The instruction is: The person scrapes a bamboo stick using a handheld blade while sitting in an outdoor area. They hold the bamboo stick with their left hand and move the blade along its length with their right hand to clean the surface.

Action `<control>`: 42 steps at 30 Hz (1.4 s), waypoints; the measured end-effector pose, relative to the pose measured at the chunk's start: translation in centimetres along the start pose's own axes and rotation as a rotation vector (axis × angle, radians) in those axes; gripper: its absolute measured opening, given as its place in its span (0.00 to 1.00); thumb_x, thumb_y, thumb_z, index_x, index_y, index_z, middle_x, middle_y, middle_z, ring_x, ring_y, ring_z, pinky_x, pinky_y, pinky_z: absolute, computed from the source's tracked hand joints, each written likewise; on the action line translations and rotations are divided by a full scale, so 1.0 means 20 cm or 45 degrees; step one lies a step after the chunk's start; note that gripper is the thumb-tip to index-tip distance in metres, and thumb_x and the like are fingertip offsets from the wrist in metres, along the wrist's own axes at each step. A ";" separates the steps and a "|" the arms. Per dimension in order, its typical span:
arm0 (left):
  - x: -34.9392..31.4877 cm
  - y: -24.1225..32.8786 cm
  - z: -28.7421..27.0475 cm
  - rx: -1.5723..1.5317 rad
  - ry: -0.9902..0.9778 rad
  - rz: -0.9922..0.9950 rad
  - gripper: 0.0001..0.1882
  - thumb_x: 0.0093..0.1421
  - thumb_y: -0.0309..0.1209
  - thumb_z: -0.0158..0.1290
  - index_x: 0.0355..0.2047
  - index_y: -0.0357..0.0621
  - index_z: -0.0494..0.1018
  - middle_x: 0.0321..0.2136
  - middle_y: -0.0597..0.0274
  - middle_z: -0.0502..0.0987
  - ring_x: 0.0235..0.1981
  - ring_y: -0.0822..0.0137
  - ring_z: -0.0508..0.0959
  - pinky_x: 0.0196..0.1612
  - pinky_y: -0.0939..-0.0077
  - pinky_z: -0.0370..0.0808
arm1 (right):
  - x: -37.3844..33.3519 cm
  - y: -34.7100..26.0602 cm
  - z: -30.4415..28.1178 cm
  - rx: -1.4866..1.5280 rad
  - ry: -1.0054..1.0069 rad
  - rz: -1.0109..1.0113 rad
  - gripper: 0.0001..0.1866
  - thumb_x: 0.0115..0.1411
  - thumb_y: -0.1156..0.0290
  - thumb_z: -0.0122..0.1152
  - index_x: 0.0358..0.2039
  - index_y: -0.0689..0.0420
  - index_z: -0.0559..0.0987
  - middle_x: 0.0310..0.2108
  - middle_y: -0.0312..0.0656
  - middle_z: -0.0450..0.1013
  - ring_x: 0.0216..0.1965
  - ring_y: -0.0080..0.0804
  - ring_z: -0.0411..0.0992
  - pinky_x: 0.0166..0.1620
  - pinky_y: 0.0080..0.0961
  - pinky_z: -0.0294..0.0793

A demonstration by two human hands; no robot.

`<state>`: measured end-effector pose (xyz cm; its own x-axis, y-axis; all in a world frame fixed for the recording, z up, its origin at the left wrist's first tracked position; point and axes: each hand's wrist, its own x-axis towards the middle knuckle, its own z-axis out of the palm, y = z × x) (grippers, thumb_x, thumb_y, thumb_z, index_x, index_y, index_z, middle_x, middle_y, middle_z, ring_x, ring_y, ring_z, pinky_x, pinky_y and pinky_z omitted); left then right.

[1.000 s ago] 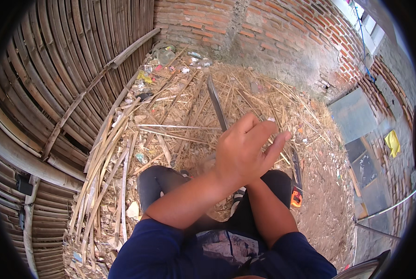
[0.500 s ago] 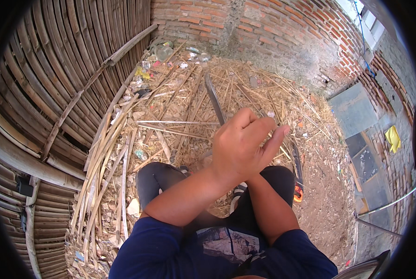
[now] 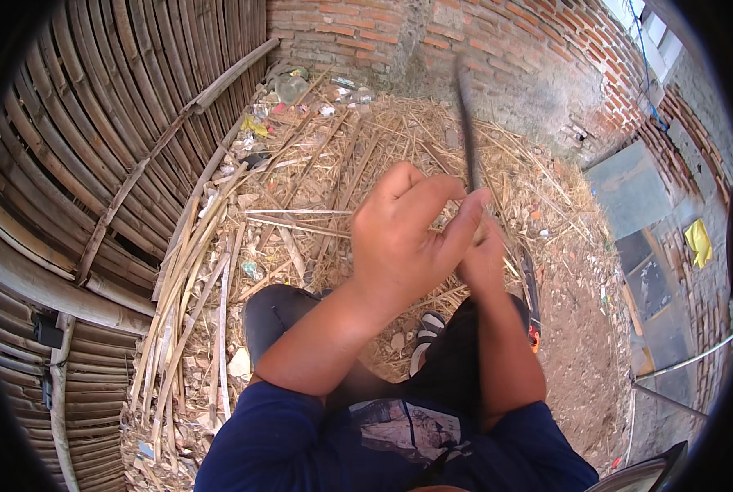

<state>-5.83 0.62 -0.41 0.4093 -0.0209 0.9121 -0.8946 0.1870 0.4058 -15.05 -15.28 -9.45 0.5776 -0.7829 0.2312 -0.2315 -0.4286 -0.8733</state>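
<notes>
My left hand [image 3: 407, 238] is raised above my knees with its fingers curled in and the thumb pressed toward them. What it pinches, if anything, is hidden. Just behind it on the right, my right hand [image 3: 485, 258] is closed and partly covered by the left. From between the hands a long, narrow, dark machete blade [image 3: 467, 131] points up and away, smeared by motion. Its handle does not show; it appears to be in my right hand. The left thumb overlaps the lower end of the blade, and I cannot tell whether they touch.
Bamboo strips [image 3: 190, 287] lie along a slatted bamboo wall [image 3: 129, 98] on the left. Straw and debris [image 3: 317, 172] cover the ground up to a brick wall [image 3: 530, 74]. Right of my knee lies a dark tool with an orange handle [image 3: 534, 336]. A yellow cloth [image 3: 697, 243] hangs at right.
The machete has swung from upper left to nearly upright and farther right. My right hand has come out from behind the left, which has shifted slightly left.
</notes>
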 end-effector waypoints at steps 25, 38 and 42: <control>-0.02 0.17 0.02 -0.289 -0.676 -0.008 0.12 0.50 0.35 0.67 0.24 0.43 0.76 0.27 0.54 0.75 0.27 0.53 0.78 0.29 0.63 0.74 | 0.10 -1.18 -0.42 -0.777 -0.863 -0.759 0.34 0.37 0.57 0.77 0.38 0.69 0.75 0.30 0.53 0.73 0.31 0.41 0.73 0.38 0.33 0.72; -0.02 0.15 0.01 -0.254 -0.712 -0.048 0.11 0.45 0.31 0.70 0.23 0.45 0.76 0.26 0.59 0.76 0.24 0.59 0.77 0.26 0.71 0.72 | 0.12 -1.19 -0.41 -0.860 -0.854 -0.770 0.34 0.37 0.56 0.78 0.38 0.70 0.76 0.30 0.55 0.73 0.33 0.44 0.74 0.39 0.34 0.72; -0.02 0.15 0.02 -0.278 -0.645 0.023 0.12 0.46 0.31 0.70 0.24 0.44 0.76 0.26 0.59 0.76 0.24 0.59 0.77 0.26 0.71 0.72 | 0.09 -1.23 -0.41 -0.838 -0.945 -0.653 0.32 0.37 0.58 0.77 0.36 0.70 0.76 0.29 0.54 0.73 0.31 0.43 0.73 0.38 0.34 0.72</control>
<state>-8.64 0.81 0.53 0.2087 -0.4761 0.8543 -0.8207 0.3899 0.4177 -14.74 -9.90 15.93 0.9971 -0.0756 -0.0060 -0.0739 -0.9512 -0.2997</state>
